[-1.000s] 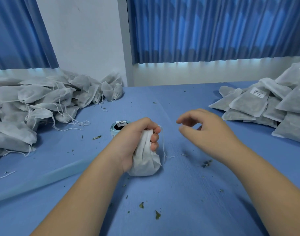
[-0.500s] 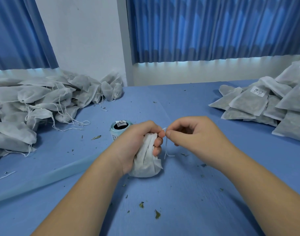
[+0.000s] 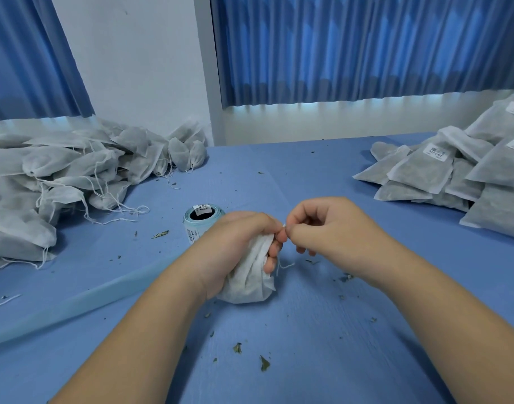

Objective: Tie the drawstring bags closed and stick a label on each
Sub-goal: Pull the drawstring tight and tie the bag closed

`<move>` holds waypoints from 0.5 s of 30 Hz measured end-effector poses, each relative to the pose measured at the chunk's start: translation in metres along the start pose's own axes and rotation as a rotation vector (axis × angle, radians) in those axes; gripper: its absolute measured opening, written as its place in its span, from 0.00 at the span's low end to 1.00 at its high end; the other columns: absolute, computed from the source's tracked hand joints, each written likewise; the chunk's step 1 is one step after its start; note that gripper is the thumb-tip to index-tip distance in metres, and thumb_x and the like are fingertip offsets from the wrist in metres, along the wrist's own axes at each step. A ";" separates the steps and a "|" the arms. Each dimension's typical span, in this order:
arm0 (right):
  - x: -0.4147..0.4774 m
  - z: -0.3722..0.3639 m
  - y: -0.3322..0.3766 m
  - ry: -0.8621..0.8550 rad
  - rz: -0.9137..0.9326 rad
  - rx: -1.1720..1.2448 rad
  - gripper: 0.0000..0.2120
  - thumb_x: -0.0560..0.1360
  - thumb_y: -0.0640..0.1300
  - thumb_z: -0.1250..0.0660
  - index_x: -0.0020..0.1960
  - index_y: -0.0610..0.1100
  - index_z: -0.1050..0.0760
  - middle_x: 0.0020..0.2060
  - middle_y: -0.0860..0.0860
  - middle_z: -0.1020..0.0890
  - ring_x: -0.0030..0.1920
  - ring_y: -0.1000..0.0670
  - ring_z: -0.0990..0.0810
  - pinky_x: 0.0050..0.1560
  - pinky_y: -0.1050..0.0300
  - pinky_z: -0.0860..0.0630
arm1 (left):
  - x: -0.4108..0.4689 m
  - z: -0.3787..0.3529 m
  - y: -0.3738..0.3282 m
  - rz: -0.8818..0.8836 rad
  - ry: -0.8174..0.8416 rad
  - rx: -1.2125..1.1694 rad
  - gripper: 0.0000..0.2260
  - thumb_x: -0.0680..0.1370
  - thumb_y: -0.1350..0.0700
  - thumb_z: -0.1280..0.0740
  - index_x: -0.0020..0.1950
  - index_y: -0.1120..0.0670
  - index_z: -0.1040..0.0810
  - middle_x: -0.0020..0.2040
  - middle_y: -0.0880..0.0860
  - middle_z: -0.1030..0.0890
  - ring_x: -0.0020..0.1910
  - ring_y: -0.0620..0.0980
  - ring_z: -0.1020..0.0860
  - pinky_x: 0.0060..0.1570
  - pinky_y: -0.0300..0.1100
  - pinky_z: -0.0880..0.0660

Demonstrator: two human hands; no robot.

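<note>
- Your left grip [image 3: 238, 246] is curled tight round the gathered neck of a white drawstring bag [image 3: 250, 287]. The bag's filled bottom sits on the blue desk [image 3: 323, 330] just below your fist.
- Your right grip [image 3: 328, 228] is pressed together, thumb and forefinger pinching the drawstring [image 3: 285, 266] at the bag's top, right against your left fingertips.
- The string's loose end hangs by the bag's right side.
- The label roll [image 3: 202, 221] stands just behind your left grip.
- Untied bags [image 3: 60, 176] are heaped far left, and labelled bags [image 3: 419, 176] are stacked far right.
- Leaf crumbs [image 3: 264, 363] dot the desk.
</note>
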State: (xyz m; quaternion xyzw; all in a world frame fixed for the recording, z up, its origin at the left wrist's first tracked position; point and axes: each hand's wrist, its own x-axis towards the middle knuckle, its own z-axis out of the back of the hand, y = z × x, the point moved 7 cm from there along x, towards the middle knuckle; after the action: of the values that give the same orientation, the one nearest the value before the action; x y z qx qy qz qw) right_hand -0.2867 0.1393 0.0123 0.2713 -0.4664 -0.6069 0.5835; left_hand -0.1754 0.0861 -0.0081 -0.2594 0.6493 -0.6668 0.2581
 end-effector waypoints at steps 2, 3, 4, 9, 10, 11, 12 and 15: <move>0.000 0.000 0.001 0.014 -0.002 -0.011 0.05 0.59 0.50 0.34 0.32 0.50 0.21 0.30 0.50 0.20 0.34 0.52 0.25 0.37 0.53 0.28 | -0.001 -0.003 -0.002 -0.014 0.029 -0.014 0.08 0.69 0.56 0.34 0.30 0.56 0.22 0.30 0.56 0.26 0.26 0.52 0.27 0.29 0.38 0.27; 0.000 0.001 0.000 0.018 -0.006 -0.017 0.05 0.59 0.49 0.34 0.32 0.50 0.22 0.30 0.51 0.20 0.34 0.52 0.25 0.37 0.54 0.28 | -0.002 -0.004 -0.003 -0.018 0.048 -0.018 0.08 0.70 0.56 0.34 0.30 0.56 0.22 0.30 0.56 0.26 0.26 0.51 0.27 0.29 0.38 0.27; -0.001 0.001 0.000 0.022 -0.010 -0.023 0.05 0.59 0.49 0.35 0.32 0.50 0.22 0.29 0.52 0.20 0.33 0.53 0.25 0.37 0.54 0.28 | -0.003 -0.005 -0.003 -0.021 0.065 -0.015 0.08 0.70 0.56 0.33 0.30 0.56 0.22 0.30 0.56 0.26 0.26 0.51 0.27 0.29 0.39 0.27; -0.004 0.003 0.003 0.061 -0.007 -0.043 0.06 0.67 0.42 0.32 0.32 0.49 0.23 0.27 0.54 0.21 0.31 0.52 0.28 0.35 0.56 0.30 | -0.004 -0.004 -0.005 -0.034 0.048 -0.022 0.05 0.69 0.58 0.33 0.33 0.57 0.22 0.30 0.55 0.26 0.24 0.51 0.27 0.27 0.38 0.28; -0.004 0.003 0.004 0.067 -0.003 -0.046 0.08 0.69 0.39 0.33 0.33 0.49 0.23 0.27 0.54 0.21 0.31 0.52 0.28 0.35 0.57 0.30 | -0.004 -0.004 -0.005 -0.033 0.036 -0.024 0.05 0.69 0.58 0.33 0.33 0.57 0.22 0.30 0.55 0.26 0.24 0.51 0.27 0.27 0.37 0.28; -0.004 0.003 0.004 0.072 -0.001 -0.048 0.08 0.70 0.38 0.34 0.33 0.48 0.23 0.27 0.54 0.21 0.31 0.53 0.28 0.35 0.57 0.31 | -0.004 -0.003 -0.005 -0.033 0.027 -0.022 0.04 0.68 0.58 0.32 0.34 0.57 0.22 0.30 0.54 0.26 0.23 0.50 0.27 0.27 0.37 0.28; -0.005 0.003 0.004 0.078 -0.001 -0.051 0.08 0.70 0.38 0.34 0.34 0.48 0.23 0.28 0.54 0.21 0.31 0.53 0.28 0.35 0.58 0.31 | -0.004 -0.003 -0.005 -0.034 0.019 -0.019 0.04 0.68 0.58 0.32 0.34 0.57 0.21 0.29 0.54 0.26 0.23 0.50 0.27 0.26 0.37 0.28; -0.005 0.004 0.004 0.084 0.000 -0.057 0.08 0.70 0.38 0.34 0.34 0.48 0.23 0.28 0.54 0.21 0.32 0.53 0.28 0.34 0.58 0.32 | -0.004 -0.002 -0.005 -0.046 -0.008 -0.004 0.03 0.68 0.58 0.32 0.34 0.56 0.20 0.31 0.53 0.24 0.23 0.50 0.27 0.26 0.36 0.28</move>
State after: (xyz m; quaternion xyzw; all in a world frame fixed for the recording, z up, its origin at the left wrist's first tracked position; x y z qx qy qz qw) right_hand -0.2878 0.1452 0.0165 0.2800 -0.4241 -0.6081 0.6099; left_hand -0.1743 0.0907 -0.0027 -0.2773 0.6433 -0.6703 0.2448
